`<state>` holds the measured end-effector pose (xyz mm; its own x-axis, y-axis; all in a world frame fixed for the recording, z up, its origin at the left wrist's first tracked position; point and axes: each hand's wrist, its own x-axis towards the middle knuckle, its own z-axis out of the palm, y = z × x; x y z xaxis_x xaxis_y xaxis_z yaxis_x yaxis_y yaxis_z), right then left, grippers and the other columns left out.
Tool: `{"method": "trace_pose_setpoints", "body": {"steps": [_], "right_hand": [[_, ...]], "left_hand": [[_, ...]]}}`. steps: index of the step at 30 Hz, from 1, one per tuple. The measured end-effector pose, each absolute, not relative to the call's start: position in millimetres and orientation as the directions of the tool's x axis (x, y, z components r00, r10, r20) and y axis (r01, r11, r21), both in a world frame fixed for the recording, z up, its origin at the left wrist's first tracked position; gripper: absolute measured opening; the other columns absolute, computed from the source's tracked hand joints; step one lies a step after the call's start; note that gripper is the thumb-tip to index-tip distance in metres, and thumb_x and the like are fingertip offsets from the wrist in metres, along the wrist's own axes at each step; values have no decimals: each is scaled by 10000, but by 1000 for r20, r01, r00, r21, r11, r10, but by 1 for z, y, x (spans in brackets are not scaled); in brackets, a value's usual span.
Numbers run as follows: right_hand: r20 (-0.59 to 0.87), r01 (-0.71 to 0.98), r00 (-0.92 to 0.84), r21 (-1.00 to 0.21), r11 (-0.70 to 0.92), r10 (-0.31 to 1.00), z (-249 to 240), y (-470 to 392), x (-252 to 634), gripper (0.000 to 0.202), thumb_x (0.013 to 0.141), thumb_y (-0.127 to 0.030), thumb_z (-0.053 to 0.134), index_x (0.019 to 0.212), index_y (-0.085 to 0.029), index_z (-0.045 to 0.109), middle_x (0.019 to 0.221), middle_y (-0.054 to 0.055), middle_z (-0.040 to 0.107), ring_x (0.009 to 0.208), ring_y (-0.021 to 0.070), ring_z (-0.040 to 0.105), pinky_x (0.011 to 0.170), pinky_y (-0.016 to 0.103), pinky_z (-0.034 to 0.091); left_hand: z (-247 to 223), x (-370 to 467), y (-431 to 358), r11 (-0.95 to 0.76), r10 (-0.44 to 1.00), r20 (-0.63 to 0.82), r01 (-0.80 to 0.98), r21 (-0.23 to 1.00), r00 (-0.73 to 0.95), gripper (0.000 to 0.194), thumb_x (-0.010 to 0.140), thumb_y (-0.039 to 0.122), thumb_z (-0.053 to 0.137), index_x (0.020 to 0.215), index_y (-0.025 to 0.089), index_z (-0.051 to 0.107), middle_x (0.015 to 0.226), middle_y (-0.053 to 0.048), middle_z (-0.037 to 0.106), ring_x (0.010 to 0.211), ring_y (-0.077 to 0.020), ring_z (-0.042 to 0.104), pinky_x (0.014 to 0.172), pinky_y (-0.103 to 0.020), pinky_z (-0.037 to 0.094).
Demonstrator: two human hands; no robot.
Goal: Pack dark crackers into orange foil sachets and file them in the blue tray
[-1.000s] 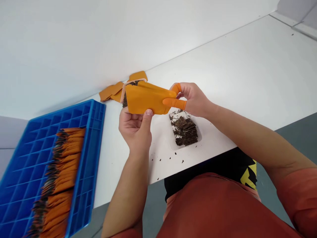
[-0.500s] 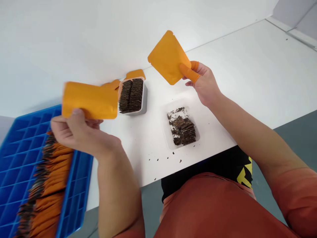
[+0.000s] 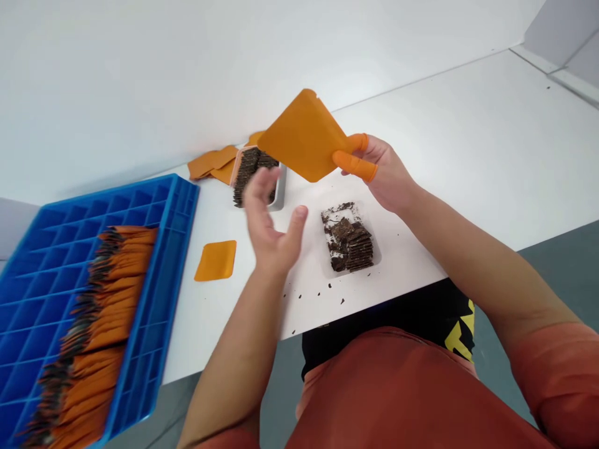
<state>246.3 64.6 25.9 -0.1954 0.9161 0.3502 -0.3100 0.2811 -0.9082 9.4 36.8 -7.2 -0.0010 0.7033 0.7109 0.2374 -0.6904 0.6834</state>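
Observation:
My right hand (image 3: 381, 171), with orange finger cots on its thumb and a finger, pinches an orange pouch (image 3: 304, 137) by one corner above the table. My left hand (image 3: 271, 218) holds nothing; its thumb and fingers are spread, just below and left of that pouch. Another orange pouch (image 3: 216, 260) lies flat on the table to the left. Behind my left hand is a tub (image 3: 279, 198) packed with thin dark brown pressed squares (image 3: 246, 174), partly hidden. Below my right hand, a clear shallow tray (image 3: 377, 252) holds a small stack of brown squares (image 3: 358, 247) and crumbs.
At the left stands a blue divided crate (image 3: 180, 249) with a row of orange pouches (image 3: 121, 293) in its compartments. More orange pouches (image 3: 213, 163) lie behind the tub. Dark crumbs (image 3: 330, 285) dot the white table (image 3: 468, 156) near its front edge.
My left hand has let go of its pouch, which now lies on the table, and has moved right, opening. My right hand has lowered slightly, still holding its pouch.

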Motion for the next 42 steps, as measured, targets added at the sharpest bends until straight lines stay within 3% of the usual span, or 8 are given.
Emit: {"method": "trace_pose_setpoints", "body": {"steps": [3, 6, 13, 18, 25, 27, 36, 42], "right_hand": [[374, -209, -258, -922, 326, 891, 29, 51, 243, 540, 750, -746, 929, 942, -279, 737, 1093, 11, 810, 1066, 187, 697, 1019, 428, 599], [449, 47, -174, -885, 463, 876, 28, 42, 242, 513, 854, -755, 839, 1007, -270, 762, 1332, 54, 771, 1229, 225, 687, 1145, 483, 551], [535, 135, -332, -788, 601, 777, 22, 37, 243, 217, 968, -457, 804, 1078, -271, 778, 1350, 55, 768, 1238, 217, 704, 1217, 498, 533], [541, 72, -285, -811, 580, 791, 29, 27, 238, 226, 928, -470, 842, 1044, -284, 788, 1429, 57, 756, 1376, 247, 662, 1283, 520, 496], [520, 121, -209, -827, 550, 828, 36, 26, 236, 496, 914, -687, 835, 811, -253, 618, 998, 11, 679, 992, 190, 637, 1026, 441, 585], [506, 99, -215, -840, 534, 835, 36, 26, 234, 579, 872, -732, 856, 778, -249, 551, 916, -13, 615, 904, 162, 590, 944, 402, 575], [498, 65, -191, -853, 517, 846, 49, 15, 232, 482, 898, -698, 834, 789, -265, 652, 975, 20, 685, 906, 178, 623, 907, 401, 586], [462, 69, -95, -881, 469, 882, 46, 10, 223, 741, 744, -816, 904, 670, -254, 426, 736, -43, 492, 743, 133, 498, 742, 355, 507]], "left_hand": [[-10, 40, 19, -672, 741, 670, 67, 738, 55, 331, 1016, 577, 777, 1063, 261, 693, 1051, -47, 758, 992, -228, 767, 989, -422, 612], [-8, 47, 12, -674, 738, 675, 52, 737, -18, 341, 1077, 516, 724, 892, 244, 630, 817, -2, 695, 775, -174, 701, 803, -341, 571], [-10, 35, 24, -654, 713, 680, 189, 733, -170, 564, 933, 786, 769, 1019, 230, 729, 964, -27, 680, 934, -202, 696, 973, -393, 588], [-11, 26, 23, -597, 754, 645, 281, 751, -121, 523, 954, 745, 769, 990, 224, 786, 888, -23, 675, 849, -202, 663, 929, -408, 592], [-8, 18, 23, -587, 809, 578, 133, 798, 108, 768, 663, 679, 1037, 1268, 298, 757, 1233, -79, 695, 1279, -332, 681, 1245, -551, 511], [-11, 23, 20, -548, 835, 536, 111, 829, 122, 884, 565, 624, 1098, 1295, 295, 723, 1265, -89, 675, 1285, -358, 678, 1221, -588, 531], [-15, 31, 17, -529, 848, 521, 109, 842, 92, 484, 892, 699, 869, 1024, 260, 711, 978, -51, 687, 913, -241, 705, 979, -473, 636], [-7, 47, 10, -584, 809, 558, 142, 799, 187, 892, 507, 636, 1118, 1182, 271, 664, 1229, -79, 686, 1117, -303, 729, 1010, -481, 649]]}}
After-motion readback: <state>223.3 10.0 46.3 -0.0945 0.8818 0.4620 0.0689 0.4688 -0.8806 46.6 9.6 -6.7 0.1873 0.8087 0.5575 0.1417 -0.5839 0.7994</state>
